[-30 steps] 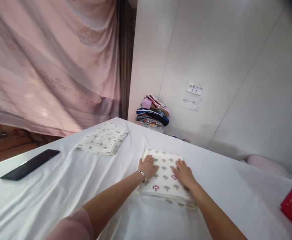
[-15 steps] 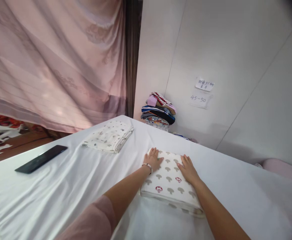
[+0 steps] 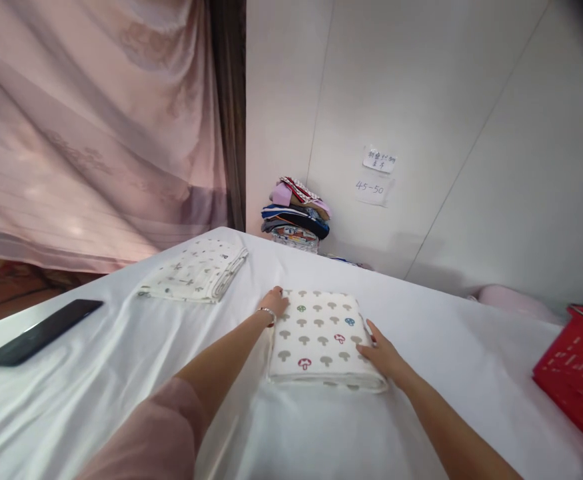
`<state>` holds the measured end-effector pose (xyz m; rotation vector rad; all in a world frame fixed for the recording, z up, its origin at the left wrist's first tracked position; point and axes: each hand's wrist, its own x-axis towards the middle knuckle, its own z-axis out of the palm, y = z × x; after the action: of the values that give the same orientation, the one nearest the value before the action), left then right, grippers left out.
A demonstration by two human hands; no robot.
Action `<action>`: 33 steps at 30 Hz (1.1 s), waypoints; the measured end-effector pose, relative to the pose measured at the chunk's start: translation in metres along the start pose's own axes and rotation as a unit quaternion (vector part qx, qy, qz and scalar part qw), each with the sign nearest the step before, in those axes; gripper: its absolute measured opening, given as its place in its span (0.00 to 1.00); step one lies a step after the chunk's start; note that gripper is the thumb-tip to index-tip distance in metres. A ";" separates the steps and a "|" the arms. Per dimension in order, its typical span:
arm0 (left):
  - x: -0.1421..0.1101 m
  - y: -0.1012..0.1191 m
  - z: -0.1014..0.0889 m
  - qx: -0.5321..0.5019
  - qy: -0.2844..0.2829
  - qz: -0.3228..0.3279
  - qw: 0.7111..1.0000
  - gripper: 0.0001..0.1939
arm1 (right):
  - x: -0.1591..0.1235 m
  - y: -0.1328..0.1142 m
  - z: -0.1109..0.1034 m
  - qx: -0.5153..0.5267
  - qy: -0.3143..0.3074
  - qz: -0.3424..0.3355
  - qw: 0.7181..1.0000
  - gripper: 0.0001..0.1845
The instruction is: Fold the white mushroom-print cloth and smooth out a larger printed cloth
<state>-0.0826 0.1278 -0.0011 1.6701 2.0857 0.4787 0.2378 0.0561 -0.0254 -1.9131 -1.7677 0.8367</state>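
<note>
A folded white cloth (image 3: 316,337) printed with mushrooms lies flat on the white-covered table in front of me. Most of the mushrooms are grey-beige, with a few in red, green and blue. At its far left corner rests my left hand (image 3: 274,304), a bracelet on the wrist, its fingers stretched along the edge. On the right side, my right hand (image 3: 382,352) has the thumb on top of the cloth and the fingers extended beside the edge. Neither hand is visibly closed around the fabric. Farther left lies a second folded white cloth (image 3: 194,272) with small dark prints.
A black flat object (image 3: 38,332) lies near the table's left edge. Behind the table, a stack of folded fabrics (image 3: 296,217) stands against the white wall (image 3: 421,93). A red basket (image 3: 578,373) is at right. Pink curtains (image 3: 96,133) hang at left.
Both hands have slid outward from the top of the mushroom-print cloth to its left and right edges, uncovering more of the print. The view swung right, then back left.
</note>
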 end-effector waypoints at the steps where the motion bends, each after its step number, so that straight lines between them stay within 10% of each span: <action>1: -0.009 -0.002 -0.001 -0.004 -0.003 -0.008 1.000 0.19 | 0.004 -0.002 -0.007 0.004 -0.018 -0.010 1.000 0.43; 11: -0.109 -0.017 -0.012 -0.002 -0.120 0.068 0.990 0.22 | 0.054 -0.008 -0.044 -0.081 0.002 -0.064 0.995 0.31; 21: -0.067 0.027 0.008 -0.006 -0.159 0.073 0.984 0.28 | 0.017 0.019 -0.064 0.016 0.002 0.005 1.000 0.28; 26: -0.022 0.023 -0.014 0.027 -0.096 0.148 0.984 0.25 | 0.011 0.002 -0.052 0.118 -0.021 0.042 0.992 0.28; 33: 0.019 0.000 -0.019 0.131 -0.048 0.070 0.988 0.28 | 0.005 -0.011 -0.023 0.228 -0.048 0.064 0.970 0.25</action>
<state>-0.0958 0.1467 0.0129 1.9562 2.0413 0.1663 0.2454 0.0643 -0.0018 -1.7098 -1.3583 1.2748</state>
